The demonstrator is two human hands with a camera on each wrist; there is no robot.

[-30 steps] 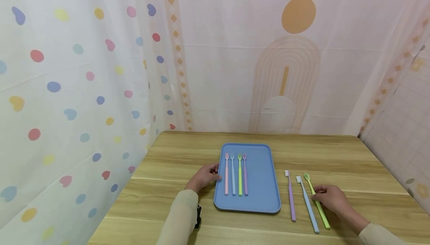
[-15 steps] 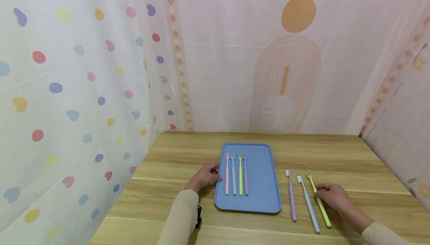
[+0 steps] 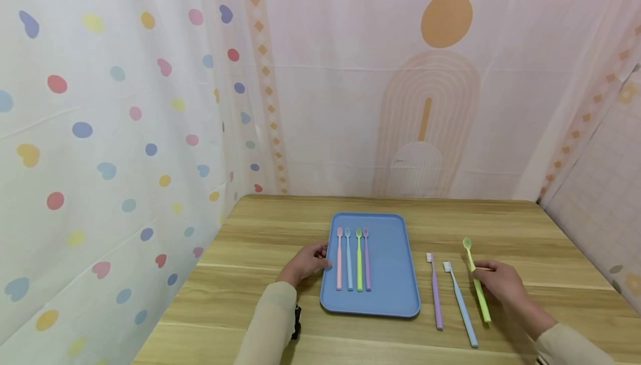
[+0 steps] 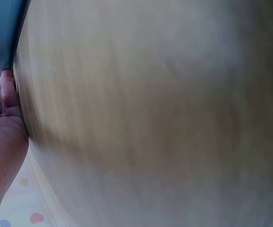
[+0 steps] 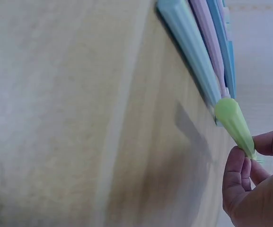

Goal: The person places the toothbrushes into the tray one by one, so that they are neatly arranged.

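The person's right hand (image 3: 502, 282) pinches a yellow-green toothbrush (image 3: 481, 298) between thumb and fingertips near the middle of its length, the head pointing to the far side and the handle's end to the near side. The right wrist view shows this brush clear of the wooden table (image 3: 270, 226), with a shadow on the wood beneath. Just left of it, a loose blue toothbrush (image 3: 462, 304) lies on the table, and left of that a loose purple toothbrush (image 3: 436, 298), both with heads at the far end. Farther left is a blue tray (image 3: 393, 265), whose left rim is held by the left hand (image 3: 304, 264), thumb over the edge and the other fingers bent against the outer side; the left wrist view catches only part of that hold, so how firm it is cannot be told. On the tray's left half four brushes lie side by side, heads far: from left to right a pink toothbrush (image 3: 339, 265), a pale blue toothbrush (image 3: 349, 265), a lime toothbrush (image 3: 359, 265) and a violet toothbrush (image 3: 367, 265). The tray's right half is bare. A dotted curtain (image 3: 100, 142) hangs to the left, and a pale patterned curtain (image 3: 320, 114) beyond the table's far edge.
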